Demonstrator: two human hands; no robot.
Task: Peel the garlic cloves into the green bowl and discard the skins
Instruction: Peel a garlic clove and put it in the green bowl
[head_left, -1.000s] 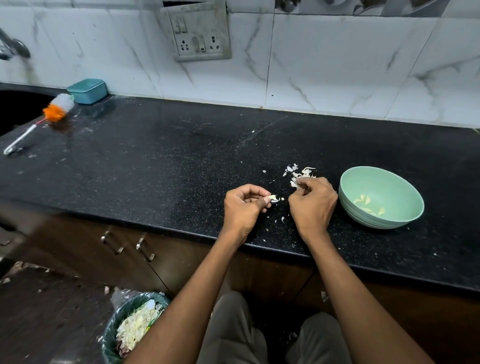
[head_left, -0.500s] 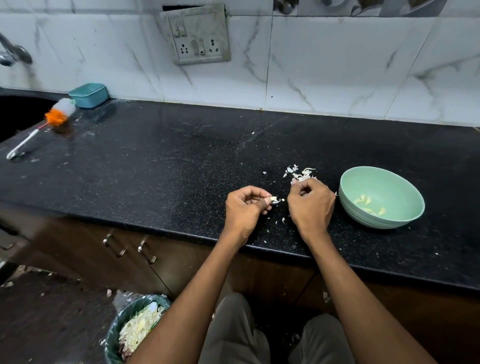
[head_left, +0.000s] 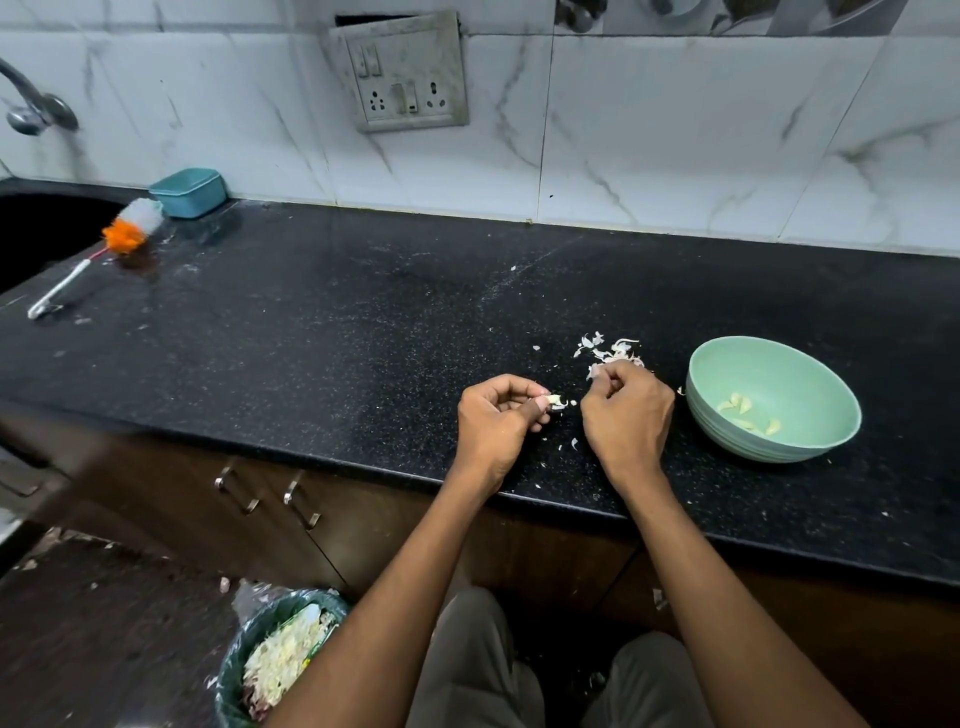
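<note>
Garlic clove (head_left: 556, 401) is sitting in the left hand (head_left: 498, 423), pinched between thumb and fingertips just above the table (head_left: 311, 332), a little left of the bowl (head_left: 773, 399). The bowl is already holding a few peeled cloves. The right hand (head_left: 626, 410) is hovering just beside the clove with its fingers curled in, and it's looking like it's pinching a bit of skin, but honestly I can't tell for sure since the knuckles are hiding the fingertips.

So the step going on seems to be stripping the last papery bits off this clove. My take on doing it well: keep the left grip firm but on the sides of the clove so the loose skin end is pointing at the right hand, catch the edge with a nail and pull away along the clove instead of scraping. Drop the scrap onto the skins pile (head_left: 610, 351) behind the hands so it's all getting swept up at once for the bin (head_left: 280, 654) down on the floor, which is already holding plenty of skins.

Pose-wise, both forearms are reaching forward over the table edge, wrists are hanging slightly bent down, hands are nearly touching, backs facing up toward the camera.
</note>
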